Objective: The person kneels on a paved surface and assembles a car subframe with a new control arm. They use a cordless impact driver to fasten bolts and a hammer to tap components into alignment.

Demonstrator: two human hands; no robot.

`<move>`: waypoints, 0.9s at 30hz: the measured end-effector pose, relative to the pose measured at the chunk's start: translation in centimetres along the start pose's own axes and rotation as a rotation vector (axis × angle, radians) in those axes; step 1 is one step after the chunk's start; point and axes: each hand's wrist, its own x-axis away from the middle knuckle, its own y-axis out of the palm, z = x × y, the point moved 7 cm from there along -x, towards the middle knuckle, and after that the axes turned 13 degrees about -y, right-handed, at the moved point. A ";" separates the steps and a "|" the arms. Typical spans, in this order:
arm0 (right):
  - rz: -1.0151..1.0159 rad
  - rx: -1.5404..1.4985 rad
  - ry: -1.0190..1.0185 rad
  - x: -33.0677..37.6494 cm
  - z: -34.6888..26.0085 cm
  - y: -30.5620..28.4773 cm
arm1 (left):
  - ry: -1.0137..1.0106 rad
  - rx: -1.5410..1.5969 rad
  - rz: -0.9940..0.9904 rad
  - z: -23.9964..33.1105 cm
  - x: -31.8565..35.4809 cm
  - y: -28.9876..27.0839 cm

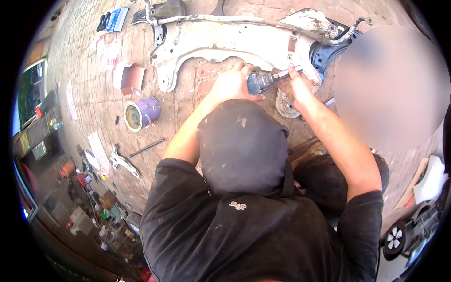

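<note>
My left hand (pixel 230 84) is wrapped round the body of an impact wrench (pixel 258 82), its thumb on the near side. From the wrench's nose a slim metal extension bar (pixel 283 74) points right and slightly away. My right hand (pixel 299 89) closes round that bar, fingertips near its far end. Just beyond both hands lies a large white car subframe (pixel 221 41) with a stabiliser bar (pixel 235 19) along its far side. A dark blue control arm (pixel 324 56) sits at its right end. Whether the bar's tip meets a bolt cannot be made out.
An open purple paint tin (pixel 149 110) and cardboard box (pixel 130 79) stand left on the brick ground. Nearer lie a bare control arm (pixel 123 162) and a metal rod (pixel 146 147). Cluttered tools (pixel 105 207) fill the lower left. A blurred patch hides the right side.
</note>
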 end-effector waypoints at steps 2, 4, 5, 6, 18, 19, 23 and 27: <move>0.034 0.015 -0.006 -0.1 0.5 -0.2 | 0.005 0.035 0.003 0.0 0.0 0.0; 0.040 0.030 -0.001 -0.1 0.7 -0.2 | 0.007 0.053 0.008 -0.1 0.1 0.0; 0.029 0.036 0.007 -0.1 0.6 -0.2 | 0.009 0.053 0.012 -0.1 0.1 0.0; 0.042 0.050 0.021 0.0 0.6 -0.3 | 0.005 0.051 0.008 -0.1 0.1 0.0; -0.026 0.265 0.050 1.2 -0.8 -0.1 | 0.004 0.056 -0.012 -0.2 -0.1 0.3; -0.056 0.276 0.062 1.0 -0.6 0.1 | 0.008 0.057 -0.002 -0.1 0.0 0.2; -0.157 0.309 0.065 0.9 -0.5 0.4 | 0.002 0.050 0.004 0.0 0.1 0.0; -0.349 0.411 -0.045 1.7 -0.5 1.3 | 0.021 0.088 -0.002 -0.1 0.0 0.4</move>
